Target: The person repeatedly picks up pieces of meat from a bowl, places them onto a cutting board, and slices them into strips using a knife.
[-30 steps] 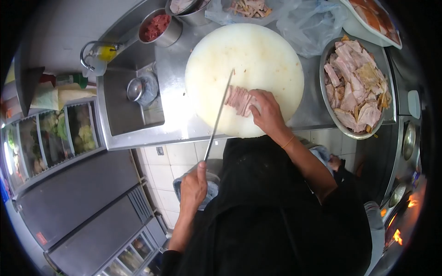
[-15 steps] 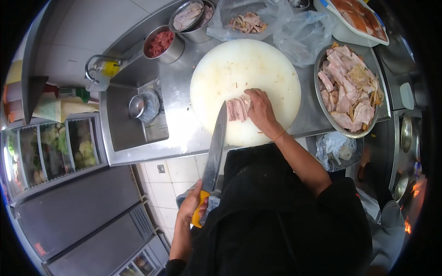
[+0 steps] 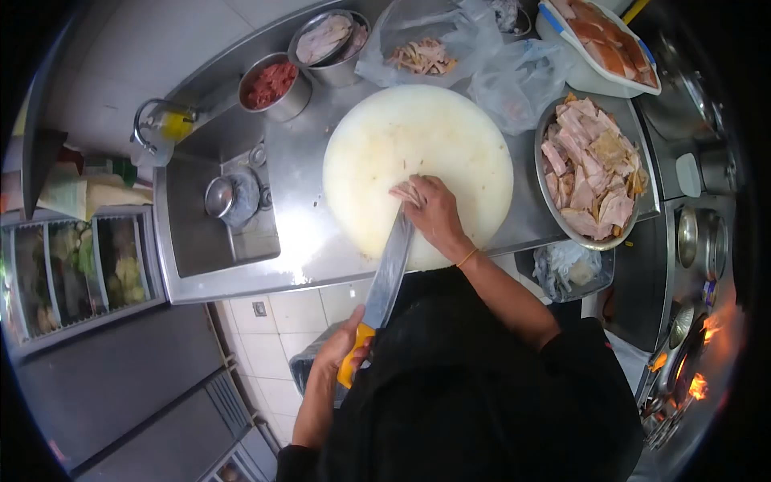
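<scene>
Head view: left hand (image 3: 338,348) grips a yellow-handled steel knife (image 3: 391,267) while right hand (image 3: 438,215), best kept clear of its edge, holds pale-pink sliced meat (image 3: 404,192) over a round white board (image 3: 474,161).

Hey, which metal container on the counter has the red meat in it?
The round pot closest to the sink. Its meat is red; the other round pot, just right of it, and the large oval bowl hold paler meat.

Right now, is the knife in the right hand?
No, the left hand grips the knife by its yellow handle, while the right hand touches the sliced meat.
</scene>
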`<state>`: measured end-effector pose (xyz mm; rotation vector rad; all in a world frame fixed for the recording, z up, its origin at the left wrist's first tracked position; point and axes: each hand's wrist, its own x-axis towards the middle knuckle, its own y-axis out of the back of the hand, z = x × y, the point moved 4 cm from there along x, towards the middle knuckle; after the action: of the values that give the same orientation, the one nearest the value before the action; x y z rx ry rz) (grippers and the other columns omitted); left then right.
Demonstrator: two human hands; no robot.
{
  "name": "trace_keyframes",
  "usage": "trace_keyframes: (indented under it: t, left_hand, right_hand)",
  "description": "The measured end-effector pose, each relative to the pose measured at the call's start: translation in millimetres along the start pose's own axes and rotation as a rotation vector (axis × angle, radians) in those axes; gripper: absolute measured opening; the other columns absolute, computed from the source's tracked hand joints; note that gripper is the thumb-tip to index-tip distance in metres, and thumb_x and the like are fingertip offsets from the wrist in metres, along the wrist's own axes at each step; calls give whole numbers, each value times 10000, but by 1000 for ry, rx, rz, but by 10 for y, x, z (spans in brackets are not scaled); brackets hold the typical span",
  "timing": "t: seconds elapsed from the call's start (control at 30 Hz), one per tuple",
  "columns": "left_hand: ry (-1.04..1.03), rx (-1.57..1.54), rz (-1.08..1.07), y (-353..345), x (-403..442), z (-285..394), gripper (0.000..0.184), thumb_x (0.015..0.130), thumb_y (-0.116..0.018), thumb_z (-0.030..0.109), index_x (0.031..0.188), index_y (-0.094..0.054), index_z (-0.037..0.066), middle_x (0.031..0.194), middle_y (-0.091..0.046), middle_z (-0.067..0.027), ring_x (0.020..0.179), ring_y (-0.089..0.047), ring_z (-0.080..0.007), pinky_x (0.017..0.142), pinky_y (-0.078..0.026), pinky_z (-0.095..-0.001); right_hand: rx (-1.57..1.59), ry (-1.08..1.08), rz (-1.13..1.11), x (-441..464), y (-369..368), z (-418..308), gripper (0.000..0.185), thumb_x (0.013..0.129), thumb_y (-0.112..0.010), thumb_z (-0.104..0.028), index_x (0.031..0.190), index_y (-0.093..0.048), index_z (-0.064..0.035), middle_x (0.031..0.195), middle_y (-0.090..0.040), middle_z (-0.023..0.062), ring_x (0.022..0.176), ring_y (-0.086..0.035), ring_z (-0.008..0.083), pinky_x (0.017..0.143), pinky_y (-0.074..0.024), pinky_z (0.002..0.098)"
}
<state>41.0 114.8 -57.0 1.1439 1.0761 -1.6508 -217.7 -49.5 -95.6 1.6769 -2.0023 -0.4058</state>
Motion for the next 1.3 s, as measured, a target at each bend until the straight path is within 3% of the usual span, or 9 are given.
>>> trace_keyframes:
  t: [0.3, 0.43, 0.5, 0.6, 0.67, 0.83, 1.03, 1.2, 1.3]
  left_hand:
    - [-197, 32, 37, -395, 46, 1045, 728, 998, -348, 755, 675, -470, 114, 463, -374, 15, 317, -359, -104, 327, -335, -241]
    - [-277, -13, 74, -566, 167, 1640, 731, 1006, -343, 743, 674, -470, 105, 458, -370, 9, 297, -342, -123, 307, -328, -257]
    - [-326, -15, 97, -671, 187, 1803, 729, 1005, -343, 743, 674, -470, 106, 457, -366, 4, 299, -354, -131, 307, -329, -264]
    - [-366, 8, 198, -767, 63, 1858, 721, 1002, -344, 747, 678, -469, 115, 458, -358, 10, 312, -347, -134, 326, -319, -267]
    - [-389, 18, 250, -762, 42, 1778, 715, 999, -350, 749, 677, -467, 121, 458, -359, 11, 318, -344, -134, 335, -306, -262]
    - [-334, -68, 308, -632, 43, 1437, 721, 1010, -303, 751, 782, -516, 100, 479, -395, -15, 353, -390, -150, 382, -343, -273]
    - [-251, -118, 337, -616, -32, 1240, 719, 996, -306, 769, 763, -486, 113, 475, -367, -5, 343, -349, -149, 364, -304, -281]
    - [-249, -101, 364, -631, -29, 1264, 724, 1012, -274, 753, 790, -494, 99, 485, -373, -11, 361, -368, -160, 383, -325, -292]
    - [-288, -68, 378, -700, -43, 1290, 708, 1020, -288, 738, 806, -494, 95, 490, -380, -13, 361, -372, -158, 384, -335, -292]
  right_hand:
    - [82, 167, 166, 1072, 524, -5, 379, 779, -700, -47, 1146, -670, 42, 999, -669, 221, 981, -644, 399, 861, -533, 462]
    - [42, 256, 347, 2179, 609, 215, 271, 767, -694, -58, 1036, -727, -44, 947, -663, 187, 1015, -630, 379, 891, -510, 485]
    - [-97, 385, 352, 2803, 506, 637, 234, 747, -740, -68, 973, -766, -122, 1054, -720, 87, 962, -650, 379, 873, -537, 464]
    - [-162, 144, 323, 3137, 551, 819, 154, 767, -744, -79, 919, -761, -98, 1041, -700, 126, 953, -632, 363, 899, -518, 464]
    - [-251, -30, 241, 3006, 741, 627, 189, 778, -747, -81, 966, -759, -84, 1056, -694, 143, 978, -624, 360, 915, -513, 453]
    - [-13, 231, 558, 2043, 1563, 343, 312, 786, -749, -105, 1092, -729, -51, 1132, -684, 160, 1126, -599, 371, 993, -494, 457]
    - [-645, -168, 665, 827, 3061, 896, 565, 705, -841, -176, 1242, -691, -83, 1280, -641, 145, 1232, -557, 367, 1065, -442, 488]
    - [-762, -391, 316, 318, 3546, 1184, 759, 607, -851, -161, 1331, -646, -63, 1384, -586, 189, 1299, -531, 375, 1098, -440, 471]
    - [-685, -316, 341, 271, 3623, 1197, 643, 658, -805, -162, 1275, -676, -37, 1289, -640, 227, 1204, -605, 398, 1044, -483, 445]
